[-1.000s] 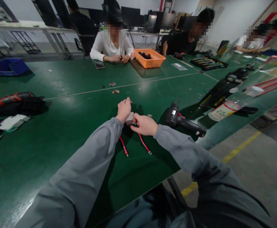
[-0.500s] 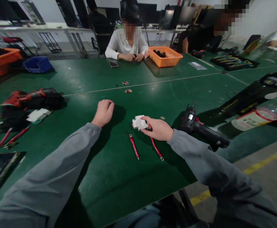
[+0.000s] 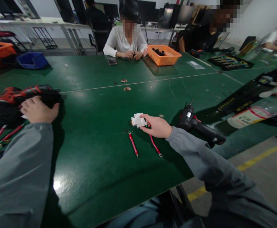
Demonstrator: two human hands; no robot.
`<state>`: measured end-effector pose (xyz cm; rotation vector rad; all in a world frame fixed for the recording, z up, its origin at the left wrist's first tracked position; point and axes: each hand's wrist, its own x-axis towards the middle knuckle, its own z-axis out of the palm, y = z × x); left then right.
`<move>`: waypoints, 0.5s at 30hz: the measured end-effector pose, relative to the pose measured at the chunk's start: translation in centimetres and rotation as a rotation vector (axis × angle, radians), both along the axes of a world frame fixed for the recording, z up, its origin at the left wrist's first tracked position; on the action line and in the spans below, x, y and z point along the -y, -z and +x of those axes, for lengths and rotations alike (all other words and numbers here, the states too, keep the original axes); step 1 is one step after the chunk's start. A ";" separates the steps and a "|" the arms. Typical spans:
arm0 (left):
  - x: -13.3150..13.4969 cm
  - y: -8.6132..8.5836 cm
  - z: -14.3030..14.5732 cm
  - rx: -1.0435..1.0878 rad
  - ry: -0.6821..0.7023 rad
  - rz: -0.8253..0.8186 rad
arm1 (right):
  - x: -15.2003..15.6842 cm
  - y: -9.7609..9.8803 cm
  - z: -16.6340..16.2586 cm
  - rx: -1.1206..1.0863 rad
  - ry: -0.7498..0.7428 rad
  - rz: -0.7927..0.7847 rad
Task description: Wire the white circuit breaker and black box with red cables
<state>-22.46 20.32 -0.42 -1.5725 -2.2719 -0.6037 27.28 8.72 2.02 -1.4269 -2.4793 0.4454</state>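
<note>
Thumb and fingers of my right hand grip a small white circuit breaker by its right side, at the middle of the table. Just below it lie a short red cable with metal ends and a second red cable, whose upper end is by my hand. On the left, my left hand is open, fingers spread, in front of a red and black power tool. It hides most of a white piece there; whether it touches anything I cannot tell.
Right of my right hand lies a black cordless screwdriver, with a plastic bottle and a long black cylinder beyond. More red cables lie at left. Across the table sits a person beside an orange basket. A blue bin stands far left.
My left hand has moved left from mid-table to the power tool, and its curled fingers have spread. My right hand keeps hold of the circuit breaker in about the same place.
</note>
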 end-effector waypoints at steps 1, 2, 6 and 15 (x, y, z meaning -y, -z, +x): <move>-0.2 0.0 0.0 -0.006 -0.015 -0.008 | 0.0 0.0 0.0 0.001 0.000 -0.001; -0.4 0.0 0.0 -0.013 -0.028 -0.013 | 0.0 -0.1 0.0 0.002 -0.001 -0.001; -1.0 -0.3 -0.1 -0.016 -0.060 -0.044 | 0.0 0.0 0.1 -0.002 -0.009 0.002; -0.8 -1.0 0.9 0.103 0.037 0.006 | 0.0 0.0 0.1 0.006 -0.022 0.017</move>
